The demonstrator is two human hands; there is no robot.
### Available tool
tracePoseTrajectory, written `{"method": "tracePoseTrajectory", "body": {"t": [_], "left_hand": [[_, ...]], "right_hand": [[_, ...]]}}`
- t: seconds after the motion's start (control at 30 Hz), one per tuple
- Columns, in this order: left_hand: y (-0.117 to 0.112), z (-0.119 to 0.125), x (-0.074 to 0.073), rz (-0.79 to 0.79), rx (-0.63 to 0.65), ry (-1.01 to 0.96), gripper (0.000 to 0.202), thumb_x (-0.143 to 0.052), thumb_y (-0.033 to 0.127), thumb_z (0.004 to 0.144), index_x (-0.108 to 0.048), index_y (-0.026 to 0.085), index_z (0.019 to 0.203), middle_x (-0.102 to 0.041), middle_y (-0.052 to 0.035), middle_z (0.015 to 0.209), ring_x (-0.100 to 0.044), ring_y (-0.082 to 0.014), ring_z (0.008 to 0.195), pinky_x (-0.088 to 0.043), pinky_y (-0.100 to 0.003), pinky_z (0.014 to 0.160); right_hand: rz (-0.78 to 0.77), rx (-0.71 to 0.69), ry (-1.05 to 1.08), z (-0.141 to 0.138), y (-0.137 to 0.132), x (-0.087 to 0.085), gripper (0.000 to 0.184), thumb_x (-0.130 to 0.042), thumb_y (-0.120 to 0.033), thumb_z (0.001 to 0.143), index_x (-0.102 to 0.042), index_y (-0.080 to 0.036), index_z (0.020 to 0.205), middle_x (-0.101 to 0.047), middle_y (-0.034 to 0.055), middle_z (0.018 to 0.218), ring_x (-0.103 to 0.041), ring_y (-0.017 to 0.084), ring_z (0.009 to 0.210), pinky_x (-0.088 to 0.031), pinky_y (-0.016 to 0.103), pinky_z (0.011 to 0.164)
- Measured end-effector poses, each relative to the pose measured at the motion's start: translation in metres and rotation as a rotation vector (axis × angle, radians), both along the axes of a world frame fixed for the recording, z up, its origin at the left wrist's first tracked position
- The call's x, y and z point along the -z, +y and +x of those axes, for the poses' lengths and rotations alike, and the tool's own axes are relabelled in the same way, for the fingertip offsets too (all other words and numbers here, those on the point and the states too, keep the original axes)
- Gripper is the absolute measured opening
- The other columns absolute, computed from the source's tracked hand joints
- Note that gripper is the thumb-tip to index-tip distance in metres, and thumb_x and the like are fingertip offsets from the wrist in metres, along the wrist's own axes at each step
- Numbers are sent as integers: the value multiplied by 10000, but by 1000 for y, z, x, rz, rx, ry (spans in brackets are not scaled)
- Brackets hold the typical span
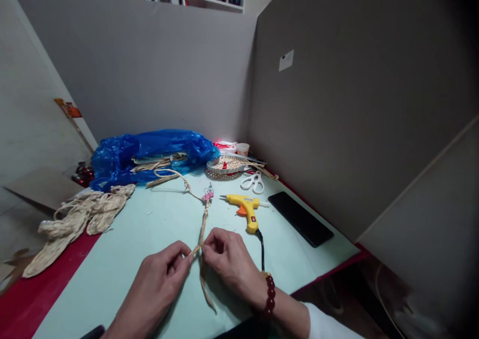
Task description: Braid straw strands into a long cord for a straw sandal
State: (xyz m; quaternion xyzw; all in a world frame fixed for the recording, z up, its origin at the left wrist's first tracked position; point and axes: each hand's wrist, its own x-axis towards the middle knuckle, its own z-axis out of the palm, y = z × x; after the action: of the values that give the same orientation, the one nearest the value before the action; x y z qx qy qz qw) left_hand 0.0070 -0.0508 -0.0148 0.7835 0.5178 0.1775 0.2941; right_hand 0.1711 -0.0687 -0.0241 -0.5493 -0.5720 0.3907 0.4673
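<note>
My left hand (159, 281) and my right hand (228, 259) meet at the near middle of the pale green mat (149, 229), both pinched on a braided straw strand (203, 227). The strand runs away from me to a pink binder clip (207, 195), then on toward a blue plastic bag (149, 154). Loose strand ends trail toward me beneath my hands. A dark red bead bracelet (269, 294) sits on my right wrist.
A yellow glue gun (245, 207) lies right of the strand, its black cord passing my right wrist. White scissors (252, 182), a round woven piece (226, 164) and a black phone (300, 218) lie farther right. Bundles of straw (75, 219) lie left. Grey partition walls enclose the desk.
</note>
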Motion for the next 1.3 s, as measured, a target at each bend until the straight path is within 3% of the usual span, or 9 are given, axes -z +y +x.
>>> {"method": "tracePoseTrajectory", "body": {"t": [0.13,0.27,0.43,0.6,0.77,0.83,0.9,1.03,1.3], "left_hand": [[-19,6,6,434,1,-2,268,-421,338,910,-584,215,737,-575,42,575,-534,-126,491,-399,-228,517],[-30,14,20,845,157,126,222,-396,149,903,-616,164,882,-625,-2,618,-619,-151,532,-455,-245,514],[-35,17,37,1076,221,473,356,-378,15,819,-554,35,1128,-614,-45,652,-597,-172,535,-473,-280,509],[-43,22,46,1129,246,477,449,-369,-16,769,-530,11,1187,-606,-61,644,-572,-178,516,-448,-285,483],[-42,16,23,776,209,179,232,-464,227,899,-613,163,1065,-639,-56,742,-618,-193,647,-457,-295,580],[-33,12,5,501,91,2,223,-453,319,916,-640,211,862,-632,-41,784,-618,-187,714,-456,-296,657],[-19,11,-11,191,-63,-130,250,-497,414,882,-635,206,865,-647,-33,817,-588,-161,648,-451,-287,635],[10,16,-18,-554,59,-486,359,-609,465,772,-568,157,951,-543,44,567,-407,-74,389,-327,-207,400],[17,15,2,-501,3,-528,308,-558,467,779,-517,171,704,-304,130,465,-206,-41,370,-181,-179,362]], "right_hand": [[14,1,37,-2,-2,1,127,-543,-166,759,-589,-150,642,-567,-13,594,-459,96,549,-338,203,531],[-67,-103,148,4,1,5,137,-547,-197,778,-633,-131,695,-587,-5,573,-463,76,427,-336,186,442],[-118,-173,265,10,6,8,145,-577,-205,778,-652,-118,690,-505,-41,439,-419,65,390,-324,171,433],[-128,-170,334,10,5,4,139,-597,-218,769,-616,-123,670,-609,-1,568,-432,66,460,-344,176,473],[-152,-177,383,10,2,-2,139,-602,-226,773,-593,-123,680,-600,-2,586,-442,72,487,-341,177,474],[-156,-182,394,11,2,-2,160,-596,-236,786,-585,-120,677,-560,-20,564,-367,54,449,-284,174,438],[-149,-190,399,12,2,-1,184,-602,-263,795,-582,-119,682,-512,-40,540,-325,48,446,-254,175,434],[-126,-191,378,13,2,1,252,-629,-354,797,-588,-120,713,-491,-43,545,-328,58,475,-244,179,441],[-32,-152,65,11,-4,-1,206,-551,-271,841,-636,-133,714,-569,-6,622,-439,97,561,-318,204,522]]}}
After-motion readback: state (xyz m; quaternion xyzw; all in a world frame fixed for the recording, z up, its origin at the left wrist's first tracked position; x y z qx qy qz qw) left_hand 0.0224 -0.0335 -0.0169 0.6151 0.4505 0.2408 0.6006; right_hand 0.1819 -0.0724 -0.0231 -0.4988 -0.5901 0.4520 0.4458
